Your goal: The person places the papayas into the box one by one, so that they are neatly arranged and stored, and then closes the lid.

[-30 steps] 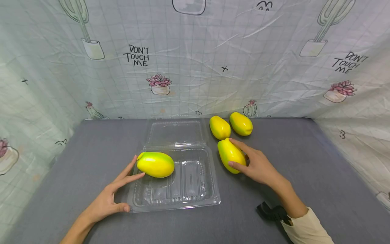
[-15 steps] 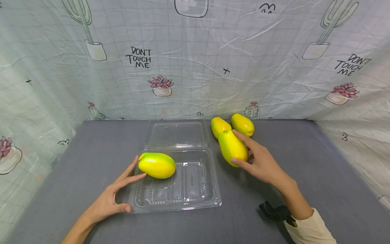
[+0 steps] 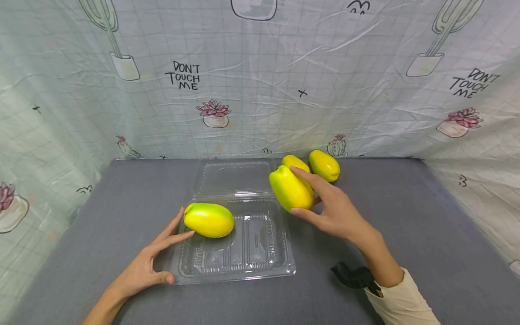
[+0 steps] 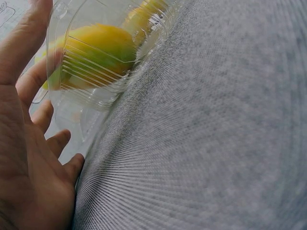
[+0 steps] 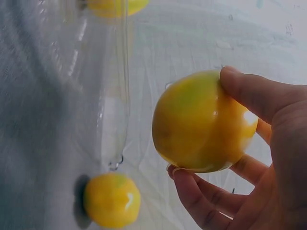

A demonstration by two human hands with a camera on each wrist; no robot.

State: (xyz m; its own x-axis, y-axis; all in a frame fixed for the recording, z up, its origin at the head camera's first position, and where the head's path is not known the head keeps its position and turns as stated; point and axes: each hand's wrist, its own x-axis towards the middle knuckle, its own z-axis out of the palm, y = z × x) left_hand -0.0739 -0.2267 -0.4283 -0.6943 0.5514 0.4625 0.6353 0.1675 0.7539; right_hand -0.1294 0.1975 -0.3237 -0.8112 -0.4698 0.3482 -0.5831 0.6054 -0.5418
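Note:
My right hand (image 3: 335, 210) grips a glossy yellow-green papaya (image 3: 290, 189) between thumb and fingers, raised over the right rim of a clear plastic clamshell box (image 3: 252, 275). In the right wrist view the held papaya (image 5: 201, 124) is well above the table. The box lies open, its lid (image 3: 235, 178) folded back. Inside, at its left, sits another papaya (image 3: 209, 220). My left hand (image 3: 142, 266) rests along the box's left side with fingers spread and fairly straight. Its thumb is at the front left corner, and two fingertips are right at the papaya inside.
Behind the held papaya, one papaya (image 3: 295, 162) is partly hidden; another papaya (image 3: 324, 165) lies to its right. Both rest on the grey table (image 3: 406, 216) near the printed curtain (image 3: 260, 90) at the back. A black strap (image 3: 355, 276) is on my right wrist.
My right hand has lifted the papaya off the table and carried it up and left to the box's right rim. My left hand and the papaya in the box have stayed put.

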